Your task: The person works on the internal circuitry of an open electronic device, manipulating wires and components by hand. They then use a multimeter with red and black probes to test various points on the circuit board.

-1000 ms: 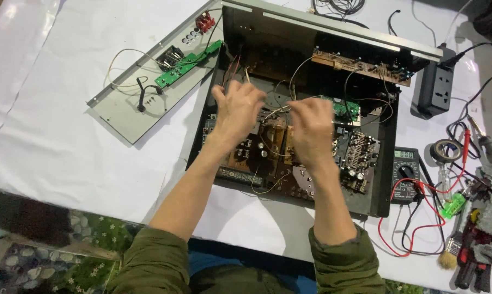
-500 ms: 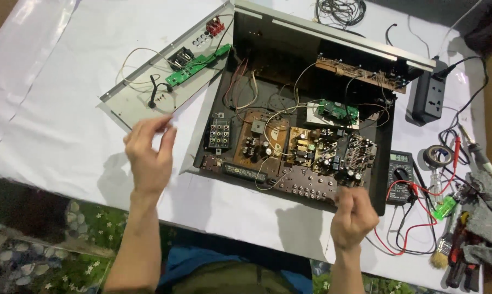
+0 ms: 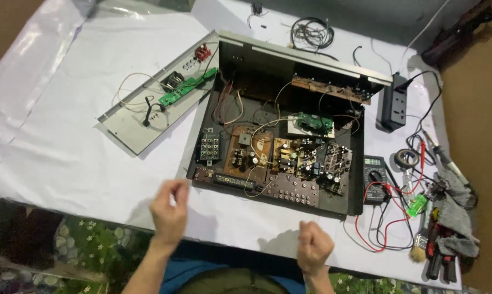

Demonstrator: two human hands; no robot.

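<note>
One white counter point(image 3: 61, 136) fills the frame, with an opened amplifier point(image 3: 281, 147) at centre and its panel point(image 3: 148, 117) at upper left. Below the amplifier, the left hand point(image 3: 169, 212) hovers, fingers loosely curled, holding nothing visible; the right hand point(image 3: 314, 247) is fisted, contents unclear.

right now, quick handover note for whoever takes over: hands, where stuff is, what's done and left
Left hand: off the unit, fingers curled, seems empty.
Right hand: loosely fisted at the table edge; contents can't be seen.
Open amplifier chassis: on the white sheet, boards exposed.
Removed panel: to its left, still wired.
Multimeter: to its right, near the hand tools.
Done: cover off.
Left: boards remain in place.
</note>
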